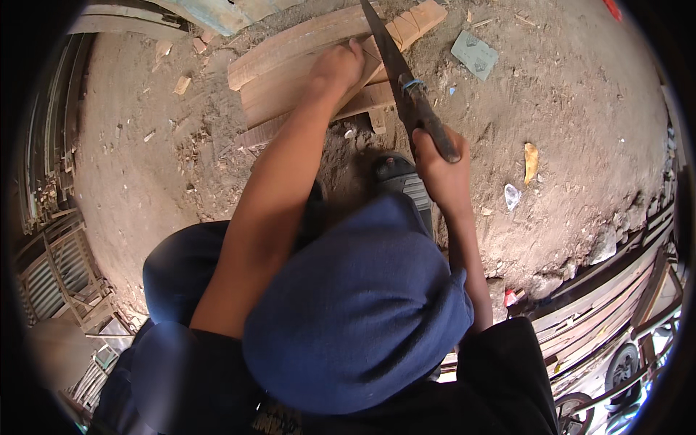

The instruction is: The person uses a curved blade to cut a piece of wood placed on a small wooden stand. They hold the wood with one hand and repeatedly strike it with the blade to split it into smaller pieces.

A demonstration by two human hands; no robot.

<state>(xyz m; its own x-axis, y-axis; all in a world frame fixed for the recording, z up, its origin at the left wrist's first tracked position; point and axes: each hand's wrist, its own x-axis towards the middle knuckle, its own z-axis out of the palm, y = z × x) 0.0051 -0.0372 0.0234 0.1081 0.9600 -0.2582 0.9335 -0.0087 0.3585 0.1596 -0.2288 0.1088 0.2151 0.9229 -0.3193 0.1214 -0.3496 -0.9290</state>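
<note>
My right hand is wrapped round the handle of a handsaw. Its dark blade points away from me and lies across a narrow wooden strip, and a blue band circles the saw where blade meets handle. My left hand grips this strip just left of the blade, thumb raised, with most of its fingers hidden. Several dark lines cross the strip's far end. Under it are wide wooden planks, stacked low above the ground.
Bare dirt ground surrounds the planks. To the right lie a grey-green flat piece, a yellow-brown scrap and crumpled clear plastic. My sandalled foot is below the saw. Stacked boards line the lower right.
</note>
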